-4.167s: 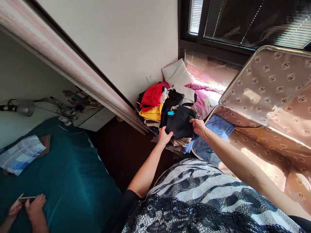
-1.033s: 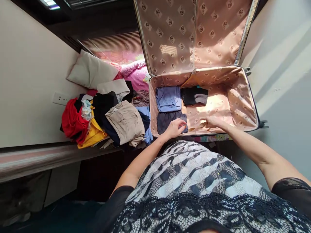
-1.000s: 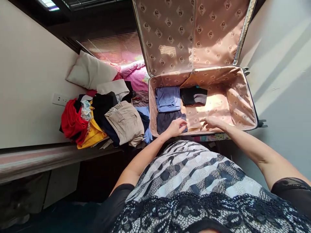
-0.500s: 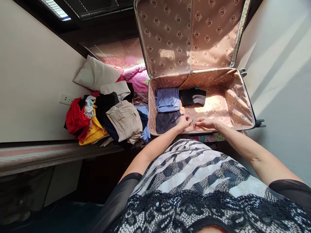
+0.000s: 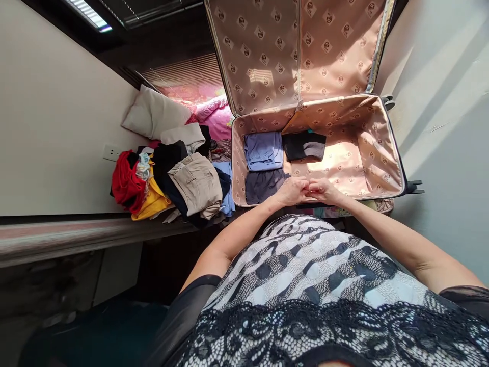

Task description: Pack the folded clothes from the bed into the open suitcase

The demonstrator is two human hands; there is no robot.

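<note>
My left hand [image 5: 292, 190] and my right hand [image 5: 323, 190] meet fingertip to fingertip over the front edge of the open suitcase [image 5: 344, 176]. The fingers of both are curled closed, and whatever they hold is hidden between them. Just left of my left hand lies a folded dark garment [image 5: 263, 186] in the suitcase's front left corner. Behind it rests a folded blue garment [image 5: 263, 151], with a folded black garment [image 5: 304, 146] to its right.
The suitcase lid [image 5: 263, 56] stands raised at the back. Left of the suitcase is a clothes pile with beige trousers [image 5: 196, 184], a red garment [image 5: 128, 183] and a yellow one [image 5: 151, 201]. A pillow [image 5: 155, 114] lies behind it. A wall [image 5: 454, 132] rises on the right.
My hands have drawn closer together and turned, so their backs show more. A small pale, see-through thing visible between the fingers before is now hidden. The view has shifted slightly.
</note>
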